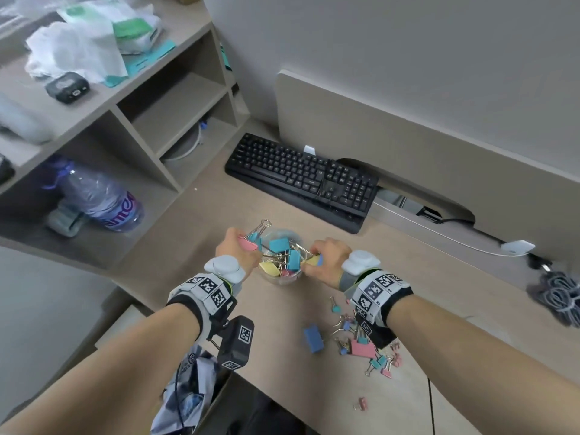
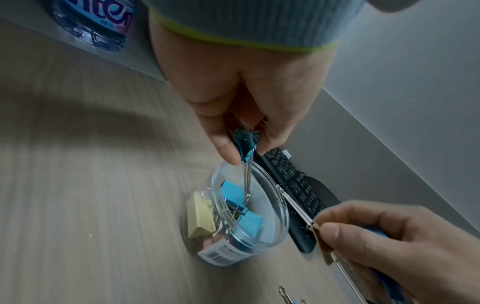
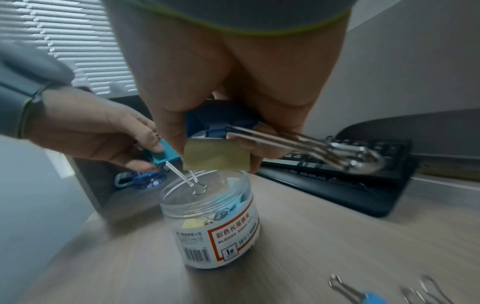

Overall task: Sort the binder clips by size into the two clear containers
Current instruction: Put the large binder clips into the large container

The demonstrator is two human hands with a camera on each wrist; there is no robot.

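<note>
Left hand (image 1: pixel 233 246) grip pinches two clips, teal (image 1: pixel 255 238) and pink (image 1: pixel 248 244). Right hand (image 1: pixel 326 257) grip pinches two clips, yellow (image 3: pixel 217 156) and blue (image 3: pixel 221 121). One open jar (image 1: pixel 279 277) stands between both grips, holding clips. One loose clip pile (image 1: pixel 364 343) lies on the worktop (image 1: pixel 201 215) below the right wrist.

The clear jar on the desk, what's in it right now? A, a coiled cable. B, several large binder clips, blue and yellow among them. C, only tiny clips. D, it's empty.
B: the clear jar holds several large binder clips, blue and yellow ones showing through its wall, while the left hand and right hand each hold more large clips over its mouth.
</note>
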